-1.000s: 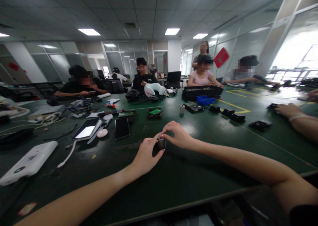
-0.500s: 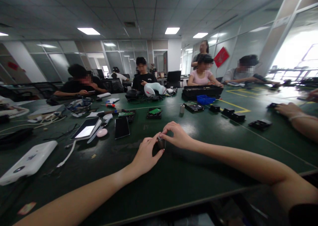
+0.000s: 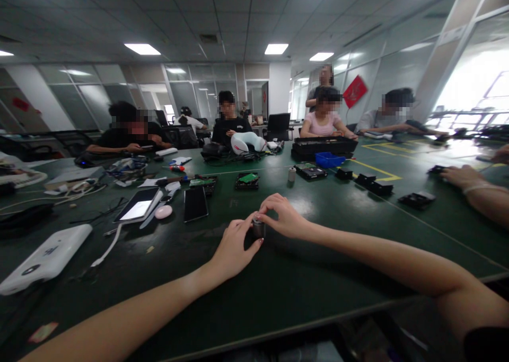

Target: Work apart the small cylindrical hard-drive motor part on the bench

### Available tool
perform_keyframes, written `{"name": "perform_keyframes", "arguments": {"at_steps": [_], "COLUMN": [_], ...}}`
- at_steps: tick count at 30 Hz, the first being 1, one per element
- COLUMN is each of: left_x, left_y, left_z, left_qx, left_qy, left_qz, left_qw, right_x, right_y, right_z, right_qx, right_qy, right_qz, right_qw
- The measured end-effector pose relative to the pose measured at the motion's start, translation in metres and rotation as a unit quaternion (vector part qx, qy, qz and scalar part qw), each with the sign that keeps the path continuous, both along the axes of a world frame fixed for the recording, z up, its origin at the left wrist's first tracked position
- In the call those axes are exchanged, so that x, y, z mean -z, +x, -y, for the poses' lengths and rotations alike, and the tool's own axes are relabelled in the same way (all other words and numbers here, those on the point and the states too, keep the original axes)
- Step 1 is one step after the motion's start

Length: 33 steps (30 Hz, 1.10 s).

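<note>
A small dark metal cylinder (image 3: 259,229) stands upright on the green table (image 3: 302,288), near the middle of the view. My left hand (image 3: 235,245) holds it from the left, fingers behind and thumb in front. From the right, my right hand (image 3: 282,217) pinches at the cylinder's top; what its fingertips grip there is too small to make out. Farther back stands a similar lighter cylinder (image 3: 291,174), beside a hard drive (image 3: 311,170).
At the left lie a black phone (image 3: 195,204), a lit tablet (image 3: 139,205), a pink round object (image 3: 163,212) and a white device (image 3: 46,258). A blue tray (image 3: 329,159) sits farther back. Another person's hand (image 3: 463,177) rests at the right. Several people sit around.
</note>
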<state>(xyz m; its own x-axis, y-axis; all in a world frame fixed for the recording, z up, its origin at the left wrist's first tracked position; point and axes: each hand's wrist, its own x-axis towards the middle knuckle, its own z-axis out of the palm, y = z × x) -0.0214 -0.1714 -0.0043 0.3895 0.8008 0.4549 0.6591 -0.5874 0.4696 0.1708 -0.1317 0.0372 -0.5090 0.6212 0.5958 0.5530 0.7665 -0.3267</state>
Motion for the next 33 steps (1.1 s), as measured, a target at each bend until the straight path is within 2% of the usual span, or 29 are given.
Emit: {"name": "perform_keyframes", "arguments": {"at_steps": [16,33], "left_x": [-0.0007,0.0002], "left_y": [0.0004,0.0005], "left_z": [0.0007,0.0003], "left_qx": [-0.001,-0.007], "left_qy": [-0.005,-0.003], "left_qz": [0.0,0.0], "left_qw": [1.0,1.0], "right_x": [-0.0012,0.0014], "right_y": [0.0011,0.0012], "right_z": [-0.0014,-0.0012], "right_qx": [-0.017,0.039], "right_qy": [-0.007,-0.028], "right_qz": [-0.003,-0.013], "right_qw": [1.0,0.999]}}
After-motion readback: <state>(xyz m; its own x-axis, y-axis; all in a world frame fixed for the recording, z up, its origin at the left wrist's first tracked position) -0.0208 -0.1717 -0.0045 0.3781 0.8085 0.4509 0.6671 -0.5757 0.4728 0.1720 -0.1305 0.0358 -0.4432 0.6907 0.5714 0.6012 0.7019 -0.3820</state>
